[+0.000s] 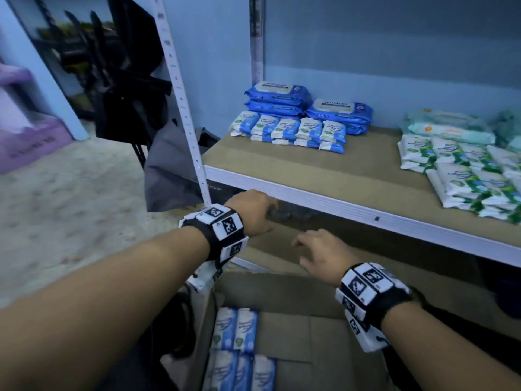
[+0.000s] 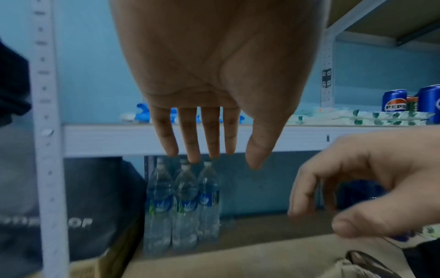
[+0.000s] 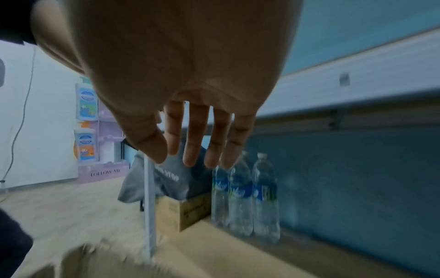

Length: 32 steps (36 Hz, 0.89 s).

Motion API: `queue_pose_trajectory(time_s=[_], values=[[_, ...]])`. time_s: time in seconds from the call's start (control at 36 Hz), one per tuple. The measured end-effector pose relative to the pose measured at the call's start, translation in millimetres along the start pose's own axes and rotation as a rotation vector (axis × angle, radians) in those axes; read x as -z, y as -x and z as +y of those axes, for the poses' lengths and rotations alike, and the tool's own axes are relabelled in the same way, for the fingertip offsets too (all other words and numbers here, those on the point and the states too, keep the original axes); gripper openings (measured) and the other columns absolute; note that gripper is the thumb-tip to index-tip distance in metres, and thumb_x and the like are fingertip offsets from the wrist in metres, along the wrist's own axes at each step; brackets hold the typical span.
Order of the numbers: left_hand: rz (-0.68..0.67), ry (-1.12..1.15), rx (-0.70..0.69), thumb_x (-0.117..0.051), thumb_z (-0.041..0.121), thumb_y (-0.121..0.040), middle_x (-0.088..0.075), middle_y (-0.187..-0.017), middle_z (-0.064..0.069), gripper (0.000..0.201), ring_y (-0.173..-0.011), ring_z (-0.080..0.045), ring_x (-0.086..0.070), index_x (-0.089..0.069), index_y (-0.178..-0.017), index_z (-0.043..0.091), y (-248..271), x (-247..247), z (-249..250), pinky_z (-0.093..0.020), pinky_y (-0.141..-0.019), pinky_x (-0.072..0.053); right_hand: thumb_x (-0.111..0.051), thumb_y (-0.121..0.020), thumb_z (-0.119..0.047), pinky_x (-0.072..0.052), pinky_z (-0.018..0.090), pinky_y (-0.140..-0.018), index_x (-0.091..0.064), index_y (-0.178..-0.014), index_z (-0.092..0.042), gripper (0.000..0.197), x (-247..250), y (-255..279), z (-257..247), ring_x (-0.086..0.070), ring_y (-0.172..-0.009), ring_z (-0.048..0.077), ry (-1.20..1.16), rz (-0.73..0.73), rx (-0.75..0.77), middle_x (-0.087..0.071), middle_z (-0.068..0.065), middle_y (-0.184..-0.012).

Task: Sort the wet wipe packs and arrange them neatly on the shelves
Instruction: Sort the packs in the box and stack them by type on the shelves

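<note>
The small blue-and-white soft plastic wet wipe packs still to be sorted (image 1: 239,348) lie flat in the open brown cardboard box (image 1: 318,334) at the bottom of the head view, in two rows against its left wall, their long axes running roughly away from the person. Both hands hover above the box's far edge and in front of the white metal edge of the wooden shelf (image 1: 324,198), so the packs lie below and back toward the body from either grip. The left hand (image 1: 253,213) is up by the shelf edge, more nearly over the packs' side of the box; its fingers (image 2: 190,139) hang straight and slightly apart, holding nothing. The right hand (image 1: 321,253) is lower and to the right, fingers (image 3: 197,135) spread and loose, likewise empty. I judge the next pick calls for a downward reach back into the box, and the left hand looks better placed for it. On the shelf above, matching small blue-and-white packs (image 1: 287,131) already stand in a row before stacked large dark blue packs (image 1: 307,105), with green-and-white packs (image 1: 465,176) well apart at the right. Clear plastic water bottles (image 2: 183,203) stand on the lower shelf
</note>
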<state>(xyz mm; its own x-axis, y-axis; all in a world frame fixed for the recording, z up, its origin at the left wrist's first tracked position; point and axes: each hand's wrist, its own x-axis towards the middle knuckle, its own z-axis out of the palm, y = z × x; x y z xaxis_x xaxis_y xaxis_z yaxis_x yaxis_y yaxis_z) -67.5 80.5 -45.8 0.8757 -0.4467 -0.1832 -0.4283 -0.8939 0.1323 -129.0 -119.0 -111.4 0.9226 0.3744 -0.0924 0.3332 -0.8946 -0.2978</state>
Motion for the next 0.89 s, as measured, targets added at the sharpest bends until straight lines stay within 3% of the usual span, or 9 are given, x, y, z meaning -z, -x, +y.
queue_pose_trajectory(time_s=[0.11, 0.22, 0.31, 0.39, 0.5, 0.58, 0.64, 0.72, 0.89], values=[[-0.094, 0.075, 0.071, -0.063, 0.041, -0.091, -0.055, -0.132, -0.006, 0.046, -0.113, -0.027, -0.056, -0.053, -0.134, 0.027, 10, -45, -7, -0.033, -0.083, -0.047, -0.061, -0.089, -0.026, -0.047, 0.034, -0.094, -0.061, -0.123, -0.023, 0.034, -50, 3, 1, -0.058, -0.112, 0.021, -0.086, -0.188, -0.090, -0.062, -0.001, -0.122], [-0.176, 0.099, 0.100, -0.062, 0.044, -0.089, -0.058, -0.133, -0.005, 0.049, -0.118, -0.027, -0.055, -0.054, -0.134, 0.027, 23, -94, -10, -0.039, -0.096, -0.048, -0.061, -0.088, -0.027, -0.050, 0.036, -0.091, -0.061, -0.123, -0.022, 0.035, -97, 11, 5, -0.060, -0.109, 0.026, -0.106, -0.298, -0.171, -0.063, 0.005, -0.122], [-0.269, 0.189, 0.146, -0.064, 0.032, -0.088, -0.065, -0.121, -0.008, 0.038, -0.106, -0.027, -0.061, -0.063, -0.123, 0.019, 33, -134, -10, -0.040, -0.088, -0.053, -0.058, -0.092, -0.027, -0.052, 0.041, -0.093, -0.059, -0.128, -0.022, 0.037, -132, 13, 8, -0.059, -0.112, 0.028, -0.065, -0.461, -0.204, -0.062, 0.008, -0.127], [-0.398, 0.229, 0.183, -0.064, 0.035, -0.089, -0.069, -0.111, -0.010, 0.033, -0.099, -0.027, -0.065, -0.070, -0.111, 0.011, 46, -174, -11, -0.039, -0.084, -0.055, -0.057, -0.094, -0.028, -0.052, 0.039, -0.092, -0.055, -0.134, -0.022, 0.040, -160, 18, 12, -0.058, -0.113, 0.029, -0.034, -0.567, -0.220, -0.056, 0.011, -0.131], [-0.552, 0.270, 0.202, -0.066, 0.036, -0.092, -0.057, -0.137, -0.008, 0.048, -0.120, -0.027, -0.056, -0.056, -0.135, 0.015, 59, -222, -16, -0.039, -0.099, -0.048, -0.054, -0.093, -0.019, -0.054, 0.039, -0.085, -0.057, -0.128, -0.017, 0.035, -187, 23, 15, -0.060, -0.104, 0.029, -0.042, -0.637, -0.219, -0.059, 0.012, -0.123], [-0.650, 0.260, 0.237, -0.064, 0.035, -0.094, -0.051, -0.142, -0.008, 0.056, -0.124, -0.026, -0.053, -0.047, -0.143, 0.016, 63, -250, -19, -0.037, -0.101, -0.047, -0.061, -0.090, -0.019, -0.055, 0.042, -0.087, -0.061, -0.124, -0.010, 0.035, -204, 25, 14, -0.062, -0.102, 0.031, -0.079, -0.697, -0.244, -0.061, 0.014, -0.121], [-0.677, 0.265, 0.285, -0.060, 0.034, -0.096, -0.050, -0.143, -0.008, 0.053, -0.127, -0.026, -0.050, -0.046, -0.143, 0.017, 65, -265, -23, -0.036, -0.102, -0.045, -0.065, -0.088, -0.019, -0.056, 0.041, -0.086, -0.062, -0.122, -0.004, 0.037, -217, 26, 16, -0.064, -0.100, 0.032, -0.102, -0.734, -0.260, -0.063, 0.017, -0.119], [-0.661, 0.300, 0.389, -0.056, 0.027, -0.097, -0.050, -0.142, -0.009, 0.045, -0.125, -0.029, -0.051, -0.047, -0.141, 0.019, 69, -287, -31, -0.039, -0.099, -0.047, -0.069, -0.088, -0.024, -0.055, 0.037, -0.084, -0.062, -0.124, -0.008, 0.041, -239, 24, 20, -0.063, -0.102, 0.032, -0.131, -0.762, -0.281, -0.061, 0.016, -0.121], [-0.634, 0.323, 0.490, -0.056, 0.017, -0.095, -0.054, -0.136, -0.016, 0.043, -0.124, -0.032, -0.052, -0.048, -0.137, 0.010, 69, -321, -42, -0.039, -0.098, -0.046, -0.072, -0.084, -0.032, -0.055, 0.036, -0.081, -0.060, -0.120, -0.008, 0.044, -278, 12, 21, -0.063, -0.099, 0.031, -0.262, -0.792, -0.279, -0.064, 0.014, -0.116]])
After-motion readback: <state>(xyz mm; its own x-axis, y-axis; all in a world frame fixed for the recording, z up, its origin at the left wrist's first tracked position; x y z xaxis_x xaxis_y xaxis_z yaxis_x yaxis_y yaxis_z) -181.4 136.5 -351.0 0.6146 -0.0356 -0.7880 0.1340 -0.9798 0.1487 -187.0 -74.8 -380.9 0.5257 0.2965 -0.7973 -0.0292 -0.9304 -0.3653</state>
